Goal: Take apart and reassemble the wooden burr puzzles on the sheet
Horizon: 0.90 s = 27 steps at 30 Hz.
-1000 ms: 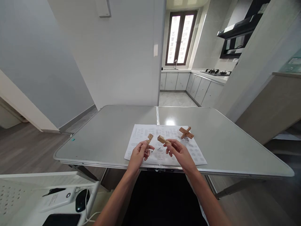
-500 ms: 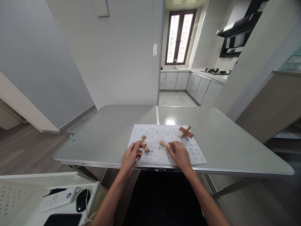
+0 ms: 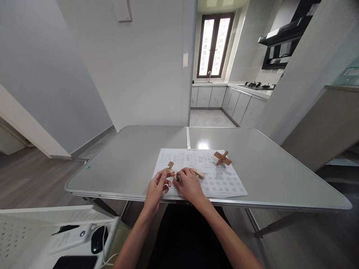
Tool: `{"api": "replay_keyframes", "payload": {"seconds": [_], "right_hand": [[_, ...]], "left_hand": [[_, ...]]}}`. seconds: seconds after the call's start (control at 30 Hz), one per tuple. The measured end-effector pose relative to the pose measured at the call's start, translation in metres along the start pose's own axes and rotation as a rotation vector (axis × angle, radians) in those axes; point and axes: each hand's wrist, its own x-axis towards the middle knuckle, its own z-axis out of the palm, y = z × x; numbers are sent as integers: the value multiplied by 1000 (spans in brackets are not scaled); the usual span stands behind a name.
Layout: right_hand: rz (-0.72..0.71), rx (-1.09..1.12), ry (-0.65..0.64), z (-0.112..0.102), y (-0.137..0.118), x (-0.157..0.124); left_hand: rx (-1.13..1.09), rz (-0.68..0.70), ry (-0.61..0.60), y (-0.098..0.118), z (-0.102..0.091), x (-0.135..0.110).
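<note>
My left hand [image 3: 155, 188] pinches a small wooden cross-shaped puzzle piece [image 3: 169, 167] that rests on a printed instruction sheet [image 3: 224, 183]. My right hand [image 3: 190, 185] lies close beside it, fingers curled down onto a small wooden block [image 3: 176, 178] between the two hands. A short wooden bar [image 3: 198, 173] lies loose on the sheet just right of my right hand's fingers. Farther right on the sheet sits an assembled wooden cross [image 3: 222, 158], untouched.
The sheet lies at the near edge of a grey folding table [image 3: 126, 160] with a centre seam. A white side stand [image 3: 33, 231] at the lower left carries a power bank, a mouse and a phone. A kitchen opens behind the table.
Both hands came down to the sheet. My right hand let go of the wooden bar, which now lies on the paper, and moved left to the small block beside my left hand.
</note>
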Motion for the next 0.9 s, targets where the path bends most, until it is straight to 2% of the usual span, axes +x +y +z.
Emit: {"api": "replay_keyframes", "payload": {"seconds": [0.13,0.27,0.37,0.47,0.57,0.9], "right_hand": [[67,49,31,-7,6,-8],[143,148,78,-34,5,-19],[135,288,134,-54,-7,-22],[58,330,182,-64,-18,-20],[-38,212,186,-63,-21,-17],[-305,-7,215,-62,-2,-17]], "left_hand": [[-5,29,20,0,2,-2],[7,47,25,-3,5,-2],[48,59,9,-5,9,-2],[112,80,-33,-4,15,-4],[165,108,-77,-1,21,-6],[111,9,-134,-1,26,-13]]}}
